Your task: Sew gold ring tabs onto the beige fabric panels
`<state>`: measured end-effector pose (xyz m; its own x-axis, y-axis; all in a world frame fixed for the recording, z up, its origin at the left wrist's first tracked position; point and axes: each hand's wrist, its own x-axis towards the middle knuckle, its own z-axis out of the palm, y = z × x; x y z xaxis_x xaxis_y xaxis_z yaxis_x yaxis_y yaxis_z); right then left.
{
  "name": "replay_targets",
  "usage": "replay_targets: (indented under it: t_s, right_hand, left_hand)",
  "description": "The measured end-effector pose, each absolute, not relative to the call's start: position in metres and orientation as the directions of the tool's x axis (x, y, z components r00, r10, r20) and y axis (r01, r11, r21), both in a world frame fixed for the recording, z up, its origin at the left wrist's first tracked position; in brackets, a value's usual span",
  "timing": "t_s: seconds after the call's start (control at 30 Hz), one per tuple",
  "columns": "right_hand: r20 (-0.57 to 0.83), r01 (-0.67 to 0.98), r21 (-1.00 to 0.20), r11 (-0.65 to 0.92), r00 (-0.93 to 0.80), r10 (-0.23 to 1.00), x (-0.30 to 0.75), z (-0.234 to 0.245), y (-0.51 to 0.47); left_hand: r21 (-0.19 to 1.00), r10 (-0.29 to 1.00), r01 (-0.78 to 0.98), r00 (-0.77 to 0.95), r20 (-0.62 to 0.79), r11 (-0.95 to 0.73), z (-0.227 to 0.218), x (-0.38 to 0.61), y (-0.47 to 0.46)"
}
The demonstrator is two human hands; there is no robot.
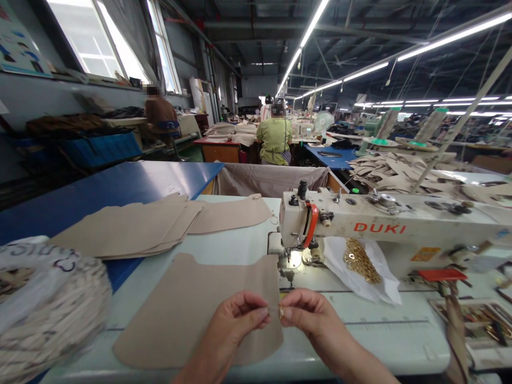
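Note:
My right hand (310, 314) pinches a small gold-coloured metal piece (281, 311) between thumb and fingertips. Close beside it, my left hand (242, 317) has thumb and fingers pressed together; whatever it pinches is too small to make out. Both hands hover over the right edge of a flat beige fabric panel (192, 309) lying on the sewing table. Just beyond them stands a white sewing machine (340, 218) with its needle area lit. A pile of small gold metal pieces (360, 261) rests on white paper (388, 272) against the machine bed.
Stacked beige panels (132, 226) and another panel (230, 213) lie at the back left. A plastic-wrapped bundle (60, 314) sits at the left front. On the right is a tray of small tools (480, 325). A person (274, 136) sits ahead, another (160, 114) by the windows.

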<state>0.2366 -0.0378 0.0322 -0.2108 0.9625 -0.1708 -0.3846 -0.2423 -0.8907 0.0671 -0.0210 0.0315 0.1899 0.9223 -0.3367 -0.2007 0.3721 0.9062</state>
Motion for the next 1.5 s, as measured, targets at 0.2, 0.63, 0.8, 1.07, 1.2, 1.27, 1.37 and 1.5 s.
replay_targets:
  t_s: [0.2,0.63,0.8,1.07,1.2,1.27,1.37,1.5]
  right_hand:
    - [-0.119,-0.351,-0.92,-0.177,-0.181,0.976,0.226,0.019,-0.033]
    - [-0.089,-0.278,-0.954,-0.109,-0.081,0.993,0.217,0.018,-0.033]
    - [-0.115,-0.295,-0.944,-0.146,-0.118,0.986,0.222,0.018,-0.029]
    - [-0.077,-0.262,-0.958,-0.115,-0.15,0.986,0.22,0.021,-0.03]
    - [-0.039,-0.186,-0.981,-0.062,-0.125,0.991,0.221,0.021,-0.034]
    - [0.028,-0.049,-0.999,0.023,-0.099,0.995,0.221,0.024,-0.039]
    - [0.112,0.175,-0.976,0.133,-0.123,0.986,0.222,0.03,-0.047]
    - [0.12,0.253,-0.954,0.158,-0.159,0.98,0.223,0.031,-0.051]
  left_hand:
    - [0.952,0.944,-0.085,0.18,-0.276,0.294,0.028,0.068,-0.019]
    - [0.958,0.962,-0.097,0.078,-0.261,0.268,0.031,0.066,-0.023]
    - [0.888,0.913,-0.22,0.158,-0.376,0.404,0.037,0.065,-0.023]
    - [0.93,0.887,-0.014,0.307,-0.345,0.367,0.046,0.069,-0.016]
    - [0.936,0.872,0.054,0.347,-0.345,0.348,0.044,0.067,-0.012]
    - [0.943,0.875,0.121,0.35,-0.333,0.311,0.041,0.067,-0.012]
    - [0.938,0.902,0.262,0.308,-0.302,0.225,0.037,0.066,-0.013]
    - [0.909,0.924,0.38,0.256,-0.283,0.173,0.038,0.067,-0.016]
